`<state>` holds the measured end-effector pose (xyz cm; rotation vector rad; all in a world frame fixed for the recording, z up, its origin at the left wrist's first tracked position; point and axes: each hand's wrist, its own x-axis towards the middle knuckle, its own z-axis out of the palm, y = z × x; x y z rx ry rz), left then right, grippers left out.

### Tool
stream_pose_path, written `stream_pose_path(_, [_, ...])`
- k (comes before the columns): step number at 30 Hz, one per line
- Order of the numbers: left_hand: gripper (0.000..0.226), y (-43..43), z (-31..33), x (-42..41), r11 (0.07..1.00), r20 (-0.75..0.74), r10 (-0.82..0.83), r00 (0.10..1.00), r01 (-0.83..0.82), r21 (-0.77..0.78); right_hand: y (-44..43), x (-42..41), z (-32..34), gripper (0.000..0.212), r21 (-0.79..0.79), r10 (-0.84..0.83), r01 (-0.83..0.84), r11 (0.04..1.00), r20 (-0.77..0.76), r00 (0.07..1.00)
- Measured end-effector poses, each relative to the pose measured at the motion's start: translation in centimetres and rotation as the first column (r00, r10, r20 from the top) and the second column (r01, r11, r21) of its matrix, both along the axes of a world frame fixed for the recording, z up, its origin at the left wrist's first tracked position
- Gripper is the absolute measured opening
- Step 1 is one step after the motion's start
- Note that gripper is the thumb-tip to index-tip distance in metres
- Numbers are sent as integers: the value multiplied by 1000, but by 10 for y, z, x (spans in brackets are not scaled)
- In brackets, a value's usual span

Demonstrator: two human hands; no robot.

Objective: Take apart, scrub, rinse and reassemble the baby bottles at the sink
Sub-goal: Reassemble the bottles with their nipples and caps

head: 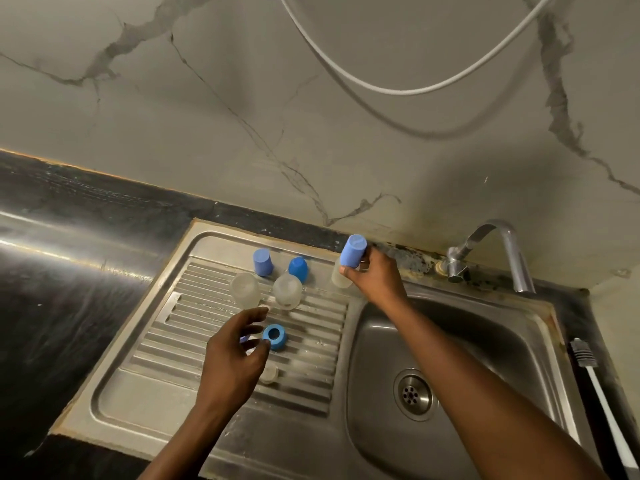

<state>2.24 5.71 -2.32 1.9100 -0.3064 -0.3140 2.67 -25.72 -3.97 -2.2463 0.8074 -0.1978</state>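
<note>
The right hand [377,275] has thumb and fingers curled round a clear plastic baby bottle with a light-blue cylindrical cap [353,252], held above the back edge of the steel sink drainboard [145,396]. Its long axis is near upright, cap end toward the wall. The left hand [235,351] is half open with fingers loosely curved, its thumb tip beside a blue screw ring [274,336] that lies on the drainboard with its opening up.

The dark counter [52,271] bears a steel sink [381,344] whose ribbed drainboard [145,389] carries 2 blue caps [262,261], 2 clear bottles [245,289] just before them, 1 blue ring [274,336] and 1 clear teat [269,374], and a brush [588,368] lies right of the basin.
</note>
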Motion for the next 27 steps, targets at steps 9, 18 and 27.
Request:
stream_pose_path(9, [45,3,-4,3,1000,-20,27,999,-27,-3,3,-5,-9,50,46,-3,3,999,11,1000])
stream_pose_path(18, [42,11,-3,0,998,-25,46,999,-47,-39,21,-35,7,59,78,-188,179,981,113,976])
stream_pose_path(27, [45,21,-6,-10,998,-71,53,996,-56,-43,101,-37,2,57,-46,198,-195,980,85,976])
